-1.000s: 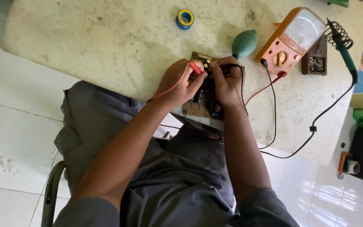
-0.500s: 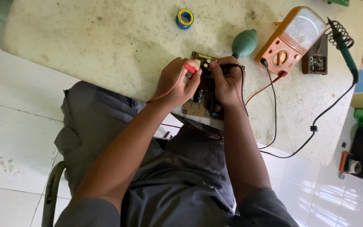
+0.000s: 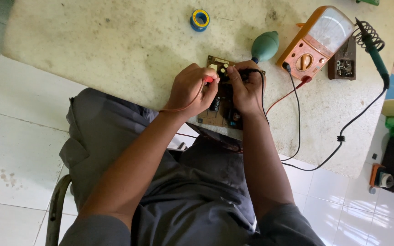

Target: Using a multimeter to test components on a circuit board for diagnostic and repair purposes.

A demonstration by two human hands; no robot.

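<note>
A brown circuit board (image 3: 222,109) lies at the near edge of the pale stone worktop (image 3: 115,50), partly hidden under both hands; the left hand (image 3: 191,91) has its grip closed round a red test probe (image 3: 209,79), tip down on the board's upper part; the right hand (image 3: 247,89) is pinched shut on a black test probe (image 3: 247,71), just beside the red one, and the two hands nearly touch.

From the probes a red lead (image 3: 283,96) and a black lead (image 3: 297,118) run toward two o'clock into an orange analogue multimeter (image 3: 318,43); at twelve o'clock from the board, just beside it, lies a green rubber blower bulb (image 3: 264,46); farther off at eleven o'clock sits a blue and yellow roll of tape (image 3: 200,19); at three o'clock from the meter stand a small dark box of parts (image 3: 343,67) and a green-handled soldering iron (image 3: 374,50) in a coil stand.
</note>
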